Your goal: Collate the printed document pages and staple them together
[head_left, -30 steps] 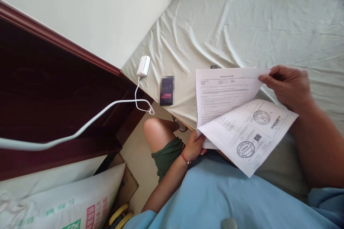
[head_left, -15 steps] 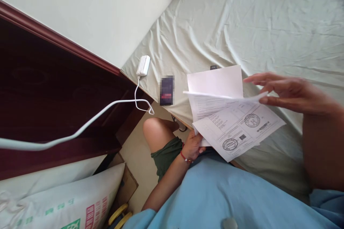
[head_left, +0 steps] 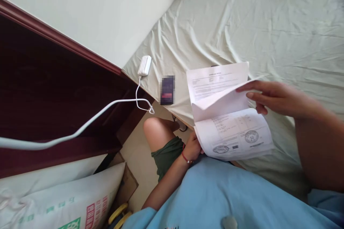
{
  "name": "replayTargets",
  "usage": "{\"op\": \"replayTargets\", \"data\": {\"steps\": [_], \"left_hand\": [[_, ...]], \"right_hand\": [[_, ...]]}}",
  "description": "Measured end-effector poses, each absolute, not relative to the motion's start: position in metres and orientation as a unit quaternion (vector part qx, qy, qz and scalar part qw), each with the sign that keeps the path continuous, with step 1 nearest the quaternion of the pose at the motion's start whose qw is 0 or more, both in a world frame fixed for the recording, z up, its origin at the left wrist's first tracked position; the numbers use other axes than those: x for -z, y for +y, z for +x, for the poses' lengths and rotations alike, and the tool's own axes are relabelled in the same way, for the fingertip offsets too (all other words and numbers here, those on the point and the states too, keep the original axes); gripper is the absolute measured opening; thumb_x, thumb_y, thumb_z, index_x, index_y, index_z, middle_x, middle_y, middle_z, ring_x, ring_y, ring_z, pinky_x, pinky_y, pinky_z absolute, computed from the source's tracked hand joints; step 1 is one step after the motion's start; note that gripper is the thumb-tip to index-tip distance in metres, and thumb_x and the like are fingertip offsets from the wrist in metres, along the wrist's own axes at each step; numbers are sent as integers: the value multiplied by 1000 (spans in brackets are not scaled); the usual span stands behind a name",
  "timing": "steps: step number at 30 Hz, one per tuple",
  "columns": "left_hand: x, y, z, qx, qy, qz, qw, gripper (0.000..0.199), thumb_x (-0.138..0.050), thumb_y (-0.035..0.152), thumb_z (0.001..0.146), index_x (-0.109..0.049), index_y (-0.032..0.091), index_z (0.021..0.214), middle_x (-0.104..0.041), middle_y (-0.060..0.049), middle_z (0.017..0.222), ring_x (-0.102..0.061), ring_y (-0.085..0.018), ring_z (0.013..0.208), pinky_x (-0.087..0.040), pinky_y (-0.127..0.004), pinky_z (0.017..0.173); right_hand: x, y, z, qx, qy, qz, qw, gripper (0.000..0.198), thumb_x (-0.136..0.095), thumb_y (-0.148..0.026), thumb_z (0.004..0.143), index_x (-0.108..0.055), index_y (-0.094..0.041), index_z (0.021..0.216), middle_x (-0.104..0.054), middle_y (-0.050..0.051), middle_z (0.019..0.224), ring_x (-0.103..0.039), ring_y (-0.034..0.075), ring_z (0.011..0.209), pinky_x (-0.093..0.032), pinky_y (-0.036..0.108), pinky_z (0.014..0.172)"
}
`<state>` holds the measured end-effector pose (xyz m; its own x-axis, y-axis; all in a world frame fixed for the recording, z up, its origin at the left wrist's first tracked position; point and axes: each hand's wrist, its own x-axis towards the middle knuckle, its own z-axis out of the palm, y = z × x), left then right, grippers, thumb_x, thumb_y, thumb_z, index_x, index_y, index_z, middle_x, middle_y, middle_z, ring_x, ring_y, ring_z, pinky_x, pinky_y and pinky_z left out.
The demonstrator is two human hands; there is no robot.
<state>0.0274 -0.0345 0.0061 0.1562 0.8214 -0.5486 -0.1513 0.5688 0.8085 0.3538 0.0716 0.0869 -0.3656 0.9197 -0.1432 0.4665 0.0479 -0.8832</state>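
Your left hand (head_left: pixel 194 146) holds papers (head_left: pixel 236 132) by near edge; your right hand (head_left: pixel 245 93) touches lifted sheet (head_left: pixel 224 100), grip unclear. Slack hold could spill pages; hasty flip, crease them.

wht papers (head_left: pixel 223 110) w/ blk print (head_left: pixel 212 87), lt blue shirt (head_left: pixel 215 193), dk grn shorts (head_left: pixel 168 154), pale grn sheet (head_left: pixel 268 25), wht adapter (head_left: pixel 145 65)

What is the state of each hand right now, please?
Left hand: closed, holding the papers at their lower-left edge.
Right hand: touching a lifted sheet; whether open or pinching it cannot be told.
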Motion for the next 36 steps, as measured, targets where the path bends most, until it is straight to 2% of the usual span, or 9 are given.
{"op": "replayTargets", "data": {"steps": [2, 5, 8, 10, 13, 17, 21, 28, 36], "left_hand": [[-2, -36, 26, -322, 536, 341, 702, 39, -87, 46, 74, -61, 20, 61, -45, 7, 41, -33, -6, 34, -26, -19, 35], [3, -38, 24, -324, 521, 351, 707, 41, -86, 49, 77, -59, 20, 65, -43, 8, 42, -32, -5, 35, -26, -18, 35], [9, -40, 21, -331, 515, 339, 714, 45, -86, 56, 76, -59, 21, 68, -41, 9, 42, -29, -4, 35, -24, -17, 34], [12, -40, 20, -331, 514, 331, 718, 48, -89, 57, 74, -59, 21, 68, -41, 9, 42, -29, -4, 36, -24, -17, 34], [15, -40, 20, -334, 513, 309, 728, 46, -93, 53, 70, -61, 20, 69, -41, 9, 42, -28, -4, 34, -23, -17, 33], [11, -36, 22, -340, 509, 285, 738, 39, -92, 44, 68, -63, 18, 68, -44, 9, 43, -28, -4, 32, -21, -17, 30], [7, -34, 23, -339, 511, 271, 742, 38, -93, 42, 66, -64, 16, 67, -51, 5, 47, -34, -5, 31, -23, -17, 28], [3, -31, 26, -330, 535, 251, 736, 41, -93, 45, 61, -66, 16, 69, -58, 2, 51, -39, -6, 32, -23, -17, 28], [-8, -28, 29, -317, 573, 237, 718, 30, -83, 41, 62, -67, 17, 73, -64, -1, 56, -44, -9, 37, -24, -19, 30]], "right_hand": [[-80, 75, 347, -403, -634, -596, 284, 46, -72, -52, 96, -78, -28, 135, -65, -3, 66, -57, 17, 54, -52, 37, 61], [-76, 80, 342, -284, -603, -669, 330, 35, -77, -38, 86, -81, -26, 119, -62, -3, 68, -54, 16, 60, -47, 38, 70], [-73, 84, 342, -241, -562, -695, 377, 31, -81, -36, 80, -77, -24, 108, -71, 0, 86, -57, 16, 67, -48, 38, 77], [-67, 87, 344, -255, -534, -703, 395, 30, -83, -39, 78, -75, -24, 102, -73, 1, 90, -57, 16, 69, -46, 37, 75], [-54, 91, 345, -325, -503, -677, 428, 27, -84, -45, 79, -73, -23, 89, -67, 0, 79, -53, 16, 69, -40, 35, 69], [-30, 96, 339, -452, -443, -595, 496, 31, -89, -43, 76, -65, -24, 78, -60, -3, 72, -44, 13, 65, -34, 32, 62], [-10, 100, 334, -453, -429, -592, 510, 36, -92, -46, 75, -64, -24, 80, -62, -2, 75, -50, 14, 67, -39, 32, 64], [11, 104, 337, -356, -456, -621, 529, 32, -90, -45, 76, -64, -27, 73, -56, -2, 67, -45, 15, 60, -34, 33, 57], [17, 105, 338, -335, -464, -625, 530, 26, -89, -41, 80, -67, -28, 84, -64, -1, 75, -55, 17, 65, -45, 35, 64]]}}
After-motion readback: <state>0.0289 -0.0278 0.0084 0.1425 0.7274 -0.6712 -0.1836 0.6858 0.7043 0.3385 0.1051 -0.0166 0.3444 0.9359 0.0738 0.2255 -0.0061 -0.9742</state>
